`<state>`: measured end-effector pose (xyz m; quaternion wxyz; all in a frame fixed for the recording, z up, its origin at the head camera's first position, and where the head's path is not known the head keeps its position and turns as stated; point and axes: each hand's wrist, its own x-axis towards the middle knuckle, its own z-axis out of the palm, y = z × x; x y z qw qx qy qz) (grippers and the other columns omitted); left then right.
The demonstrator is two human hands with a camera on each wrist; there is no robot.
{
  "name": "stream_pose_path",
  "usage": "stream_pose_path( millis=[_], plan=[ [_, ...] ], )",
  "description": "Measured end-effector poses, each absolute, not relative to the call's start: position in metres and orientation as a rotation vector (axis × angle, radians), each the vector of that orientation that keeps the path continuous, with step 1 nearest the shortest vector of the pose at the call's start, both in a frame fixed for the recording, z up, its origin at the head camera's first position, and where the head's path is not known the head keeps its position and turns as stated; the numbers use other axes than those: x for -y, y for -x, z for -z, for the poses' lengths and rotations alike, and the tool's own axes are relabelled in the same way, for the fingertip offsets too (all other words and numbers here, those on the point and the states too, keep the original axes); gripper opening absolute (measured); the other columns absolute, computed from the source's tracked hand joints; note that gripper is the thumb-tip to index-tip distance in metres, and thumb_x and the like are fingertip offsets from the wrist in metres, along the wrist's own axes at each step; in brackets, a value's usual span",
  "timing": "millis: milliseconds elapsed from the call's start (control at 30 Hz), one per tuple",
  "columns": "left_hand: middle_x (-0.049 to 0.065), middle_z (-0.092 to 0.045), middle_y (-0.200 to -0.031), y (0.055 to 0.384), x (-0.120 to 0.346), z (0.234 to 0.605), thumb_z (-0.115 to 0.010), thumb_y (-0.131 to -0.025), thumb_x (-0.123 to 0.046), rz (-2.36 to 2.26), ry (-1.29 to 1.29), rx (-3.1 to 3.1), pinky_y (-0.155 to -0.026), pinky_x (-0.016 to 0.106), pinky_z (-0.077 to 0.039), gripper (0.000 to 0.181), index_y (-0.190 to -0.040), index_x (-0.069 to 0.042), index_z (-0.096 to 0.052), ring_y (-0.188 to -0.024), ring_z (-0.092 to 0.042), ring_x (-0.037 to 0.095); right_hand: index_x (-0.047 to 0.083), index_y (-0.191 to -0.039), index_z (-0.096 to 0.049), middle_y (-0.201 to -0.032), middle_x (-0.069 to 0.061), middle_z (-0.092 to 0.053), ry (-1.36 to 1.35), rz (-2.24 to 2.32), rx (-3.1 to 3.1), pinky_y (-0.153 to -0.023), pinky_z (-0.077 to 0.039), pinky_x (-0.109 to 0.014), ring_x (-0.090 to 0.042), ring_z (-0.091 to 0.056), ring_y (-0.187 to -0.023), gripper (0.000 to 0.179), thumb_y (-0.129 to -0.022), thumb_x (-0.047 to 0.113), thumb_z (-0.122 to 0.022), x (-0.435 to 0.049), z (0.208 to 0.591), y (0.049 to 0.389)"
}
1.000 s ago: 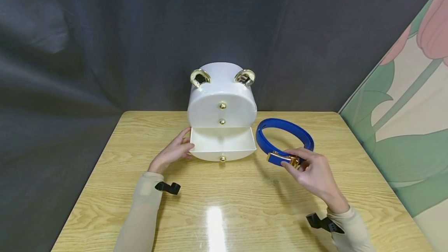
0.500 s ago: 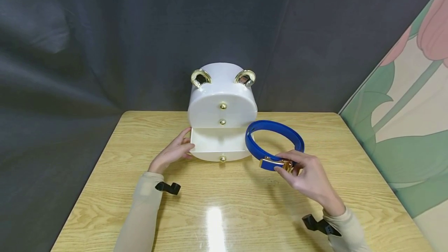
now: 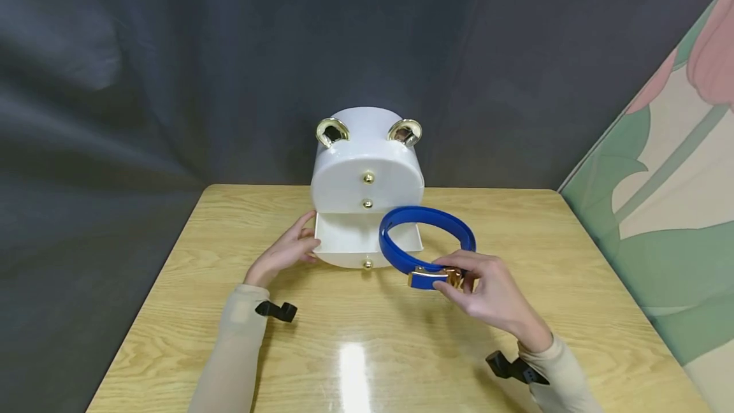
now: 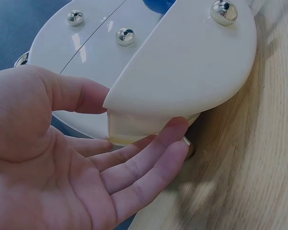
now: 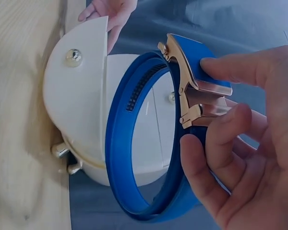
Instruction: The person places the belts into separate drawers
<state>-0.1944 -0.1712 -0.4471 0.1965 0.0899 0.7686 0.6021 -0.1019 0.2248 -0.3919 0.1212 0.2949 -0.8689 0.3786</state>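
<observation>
A white round-topped storage box (image 3: 368, 136) with gold ear shapes and gold ball knobs stands on the table, its bottom drawer (image 3: 344, 234) pulled out. My left hand (image 3: 283, 253) holds the drawer's left side; in the left wrist view the thumb lies at the corner of the drawer front (image 4: 182, 62), fingers under the side. A coiled blue belt (image 3: 427, 214) hangs from my right hand (image 3: 487, 289), which pinches its gold-edged buckle (image 5: 185, 91) between thumb and fingers. The belt loop overlaps the drawer's right part in the head view.
The wood-grain table (image 3: 321, 336) ends at a dark curtain (image 3: 258, 69) close behind the box. A flower-patterned panel (image 3: 671, 209) borders the right side.
My right hand has carried the belt leftward and slightly toward me, from beside the drawer to over its right part. The left hand has kept its place on the drawer.
</observation>
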Motion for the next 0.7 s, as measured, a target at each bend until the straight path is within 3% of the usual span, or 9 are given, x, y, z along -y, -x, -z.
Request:
stream_pose_path(
  millis=[367,700],
  plan=[
    [0.032,-0.044,-0.160,0.194,0.171,0.449,-0.051,-0.108,-0.015,-1.673,-0.234,-2.161,-0.107,0.056,-0.056,0.083,-0.173,-0.011,0.001,-0.121,-0.068,0.033,0.017,-0.112,-0.082,-0.094,0.008,-0.075,-0.934,-1.136,2.580,-0.055,-0.054,-0.021,0.001,-0.060,-0.069,0.026,-0.087,0.011,-0.087,-0.209,0.388,0.115],
    [0.033,-0.042,-0.161,0.193,0.171,0.449,-0.051,-0.107,-0.015,-1.670,-0.231,-2.163,-0.103,0.049,-0.060,0.084,-0.172,-0.010,0.001,-0.124,-0.067,0.036,0.014,-0.114,-0.082,-0.092,0.007,-0.074,-0.985,-1.173,2.609,-0.054,-0.055,-0.023,0.001,-0.058,-0.065,0.027,-0.088,0.012,-0.086,-0.194,0.383,0.120]
  ],
)
